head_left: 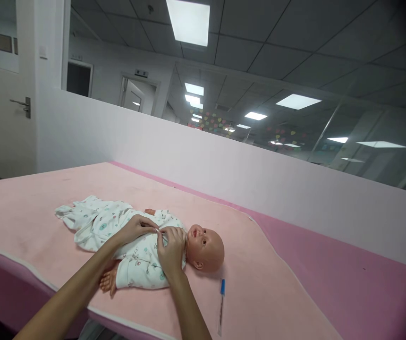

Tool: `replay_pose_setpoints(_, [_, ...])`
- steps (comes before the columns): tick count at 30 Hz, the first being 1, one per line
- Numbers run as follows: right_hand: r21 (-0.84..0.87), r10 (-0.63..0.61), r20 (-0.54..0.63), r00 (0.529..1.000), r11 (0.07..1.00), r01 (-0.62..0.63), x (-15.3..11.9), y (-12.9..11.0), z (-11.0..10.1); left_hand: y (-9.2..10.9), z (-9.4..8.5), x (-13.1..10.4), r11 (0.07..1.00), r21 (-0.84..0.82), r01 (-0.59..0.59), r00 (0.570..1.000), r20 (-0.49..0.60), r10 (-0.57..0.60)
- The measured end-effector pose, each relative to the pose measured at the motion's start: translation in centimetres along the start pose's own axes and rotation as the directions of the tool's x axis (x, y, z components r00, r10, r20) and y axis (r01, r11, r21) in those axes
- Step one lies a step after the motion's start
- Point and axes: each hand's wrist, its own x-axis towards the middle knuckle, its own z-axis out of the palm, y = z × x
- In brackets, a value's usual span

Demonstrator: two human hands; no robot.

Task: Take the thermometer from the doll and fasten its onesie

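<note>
A bald baby doll (206, 249) lies on its back on the pink padded table, head to the right. It wears a white printed baby outfit (141, 264), whose loose leg end spreads out to the left. Over the doll's chest, my left hand (137, 228) pinches the front of the outfit with thumb and fingertips. Close against it, my right hand (172, 248) has its fingers bent, gripping the same cloth near the neck. Both sets of fingertips almost meet, and the small piece of cloth between them is mostly hidden.
A pen with a blue cap (221, 307) lies on the pink table cover (266, 293), right of my right forearm. Behind the table runs a low white wall (203, 156) with glass above it. A door (8, 104) stands at the far left.
</note>
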Motion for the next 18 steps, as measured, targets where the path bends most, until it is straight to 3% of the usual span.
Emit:
replay_pose_setpoints(5, [-0.014, 0.021, -0.017, 1.000, 1.000, -0.022, -0.12, 0.30, 0.32, 0.35, 0.27, -0.35, 1.000, -0.002, 0.000, 1.000, -0.012, 0.000])
replay_pose_setpoints(12, [-0.047, 0.000, -0.053, 0.999, 0.999, -0.003, -0.26, 0.33, 0.70, 0.93, 0.01, -0.62, 0.999, 0.026, -0.030, 0.992, 0.126, 0.026])
replay_pose_setpoints(18, [-0.047, -0.006, -0.051, 0.999, 0.999, 0.003, -0.25, 0.23, 0.77, 0.99, 0.14, -0.55, 0.998, 0.021, -0.065, 0.992, 0.109, 0.062])
